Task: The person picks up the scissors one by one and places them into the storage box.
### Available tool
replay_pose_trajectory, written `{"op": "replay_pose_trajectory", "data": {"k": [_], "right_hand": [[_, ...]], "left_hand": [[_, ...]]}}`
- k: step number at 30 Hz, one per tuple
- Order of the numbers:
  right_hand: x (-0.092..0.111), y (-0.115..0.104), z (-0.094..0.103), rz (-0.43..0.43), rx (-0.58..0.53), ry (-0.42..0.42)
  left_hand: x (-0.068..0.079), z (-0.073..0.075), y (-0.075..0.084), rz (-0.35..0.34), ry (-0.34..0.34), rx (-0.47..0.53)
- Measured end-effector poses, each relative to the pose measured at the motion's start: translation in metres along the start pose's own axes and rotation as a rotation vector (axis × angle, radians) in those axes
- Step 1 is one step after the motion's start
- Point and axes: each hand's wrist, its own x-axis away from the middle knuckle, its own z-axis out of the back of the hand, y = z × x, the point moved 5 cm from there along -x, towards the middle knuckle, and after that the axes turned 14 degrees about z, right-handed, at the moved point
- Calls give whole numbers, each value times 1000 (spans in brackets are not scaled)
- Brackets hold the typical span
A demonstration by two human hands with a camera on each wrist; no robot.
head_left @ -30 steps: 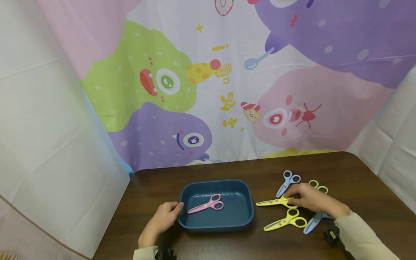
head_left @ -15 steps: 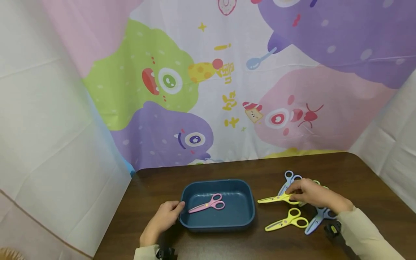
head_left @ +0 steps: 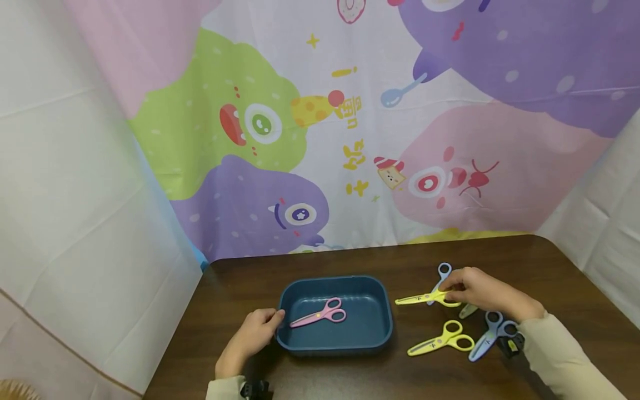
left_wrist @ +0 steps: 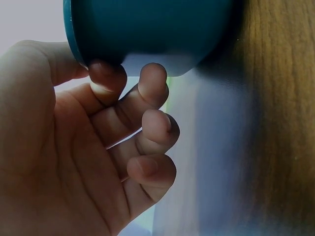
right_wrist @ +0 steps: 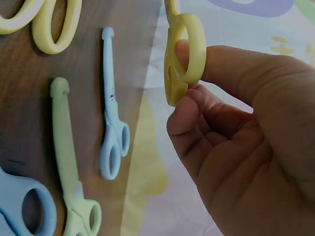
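Yellow scissors (head_left: 424, 299) have risen, pinched in the right hand (head_left: 477, 290); left hand (head_left: 252, 334) pinches the blue tray (head_left: 334, 351).

The person wears pale beige sleeves (head_left: 562, 353) and black wrist cameras (head_left: 511, 345), the right one marked yellow-green.

The head view is softly and fairly evenly lit, its printed backdrop (head_left: 260, 66) legible. A faint sheen lies on the near part of the dark tabletop (head_left: 350, 380), small highlights dot the blue tray (head_left: 360, 322), and shadow darkens the tabletop just left of it. The left wrist view is dimmer: the left hand (left_wrist: 83, 142) looks backlit, with a pale, washed-out upper corner and a blurred background. The right wrist view is brighter, its yellow scissors (right_wrist: 198, 49) reasonably clear.
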Motion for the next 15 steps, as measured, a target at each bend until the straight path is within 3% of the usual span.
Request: {"op": "replay_pose_trajectory", "data": {"k": [15], "right_hand": [[-10, -6, 17, 3, 67, 51]], "left_hand": [[0, 0, 0, 10, 17, -4]]}}
